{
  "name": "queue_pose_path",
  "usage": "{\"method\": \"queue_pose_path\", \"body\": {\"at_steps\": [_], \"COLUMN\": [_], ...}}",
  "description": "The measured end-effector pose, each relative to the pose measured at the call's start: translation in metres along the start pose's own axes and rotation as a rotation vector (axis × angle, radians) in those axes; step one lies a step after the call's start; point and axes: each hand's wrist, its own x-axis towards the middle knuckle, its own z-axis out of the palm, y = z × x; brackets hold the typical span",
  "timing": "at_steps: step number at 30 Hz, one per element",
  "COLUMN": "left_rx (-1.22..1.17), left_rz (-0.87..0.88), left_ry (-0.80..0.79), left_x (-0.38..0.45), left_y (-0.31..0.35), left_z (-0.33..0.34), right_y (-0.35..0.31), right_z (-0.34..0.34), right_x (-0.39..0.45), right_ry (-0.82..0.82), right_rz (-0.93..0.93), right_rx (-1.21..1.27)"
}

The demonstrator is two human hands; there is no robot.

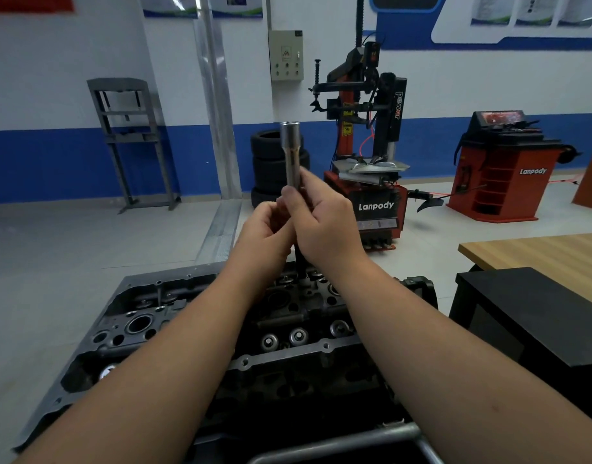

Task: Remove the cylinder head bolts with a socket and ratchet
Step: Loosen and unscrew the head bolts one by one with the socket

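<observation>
1. Press frame (127,142): grey steel uprights with crossbars, standing on the floor by the wall at far left.
2. Head (187,316): dark cast metal, long and rectangular, on the stand below the forearms; machined rim with small holes, round bores, shiny valve-spring caps. One thin upright stem (159,291) stands at its left end; whether it is a bolt cannot be told.
3. Left hand (263,236): fingers curled round the lower part of the tool, touching the right hand.
4. Socket (290,152): long bright steel tube, smooth, with a wider open mouth pointing up, held upright well above the head. A dark shaft runs down from the hands toward the head; its lower end is hidden.
5. Right hand (324,219): thumb and fingers clamped on the socket's lower end.
6. Step, as judged: the tool is being assembled or adjusted, with no bolt engaged. The next move calls for turning the mouth down and seating it squarely on a bolt.
7. Tyre changer (371,135): red and black, behind.
8. Bench (539,252): pale wood-grain top, at right.
</observation>
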Motion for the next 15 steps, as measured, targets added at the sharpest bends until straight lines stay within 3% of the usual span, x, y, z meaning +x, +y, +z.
{"method": "queue_pose_path", "body": {"at_steps": [4,9,15], "left_rx": [0.038,0.148,0.194], "left_rz": [0.037,0.145,0.151], "left_ry": [-0.130,-0.074,-0.006], "left_x": [-0.0020,-0.0051,-0.0047], "left_y": [0.0002,0.0012,0.0019], "left_z": [0.0017,0.0017,0.0029], "right_y": [0.0018,0.0043,0.0061], "right_z": [0.0003,0.0023,-0.0004], "right_x": [0.0000,-0.0015,0.0008], "right_ry": [-0.033,-0.025,0.069], "right_rz": [0.079,0.069,0.119], "right_rx": [0.047,0.111,0.061]}}
